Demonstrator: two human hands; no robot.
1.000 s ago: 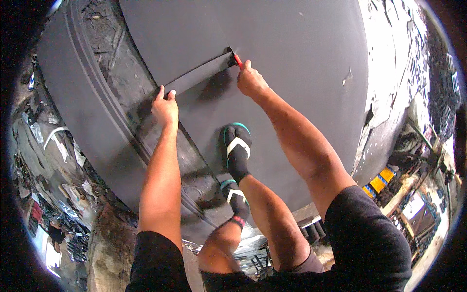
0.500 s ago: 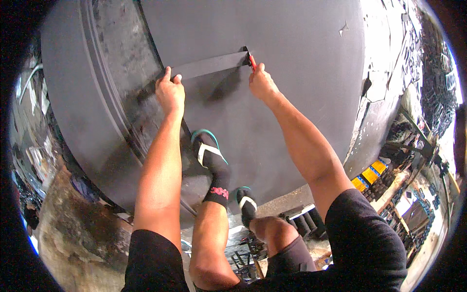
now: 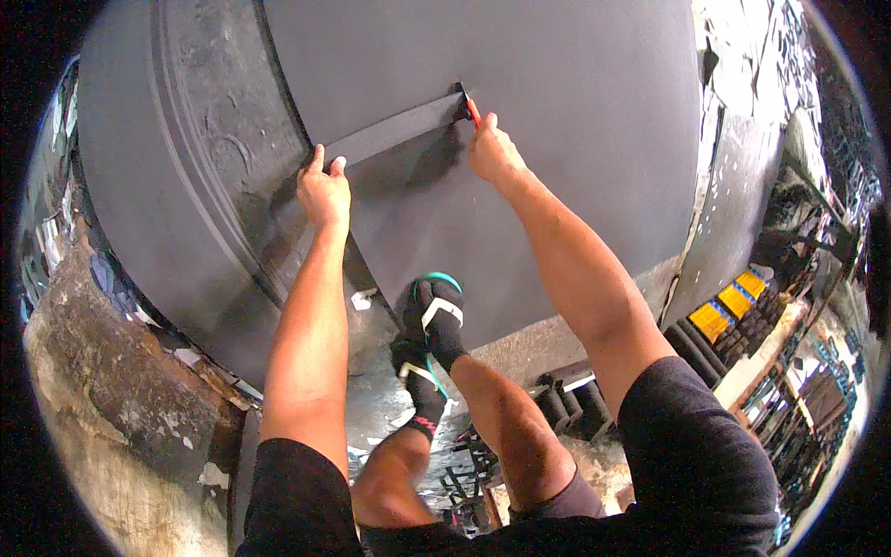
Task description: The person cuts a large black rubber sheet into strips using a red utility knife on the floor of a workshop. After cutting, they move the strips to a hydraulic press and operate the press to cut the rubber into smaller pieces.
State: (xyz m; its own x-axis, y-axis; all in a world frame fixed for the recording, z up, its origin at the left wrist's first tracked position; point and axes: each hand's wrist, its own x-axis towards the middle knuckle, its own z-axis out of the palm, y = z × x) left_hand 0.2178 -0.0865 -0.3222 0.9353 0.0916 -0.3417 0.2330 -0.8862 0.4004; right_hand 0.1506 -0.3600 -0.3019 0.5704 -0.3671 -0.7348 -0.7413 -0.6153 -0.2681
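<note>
Dark grey sheeting (image 3: 575, 213) covers much of the ground in a cluttered workspace, seen from above through a rounded lens. Near its left edge, the left hand (image 3: 324, 192) holds the left end of a narrow grey strip (image 3: 399, 128) between thumb and index finger, with little gap between them. The strip slants up to the right across the sheeting and seems partly raised from it. At its far end, the right hand (image 3: 495, 153) has its fingers curled around a red-handled tool (image 3: 473, 112), whose tip is too small to make out.

The step in hand appears to be cutting at the strip's right end. The next move seems to call for a taut left hold and a steady, controlled draw of the tool.

Further out, two feet in dark socks and white-strapped sandals (image 3: 444, 313) stand below the strip. To the left, a worn grey band of ground (image 3: 227, 84) separates the sheeting from a dark sheet with pale lines (image 3: 125, 158). At lower right sit yellow blocks (image 3: 736, 299).
</note>
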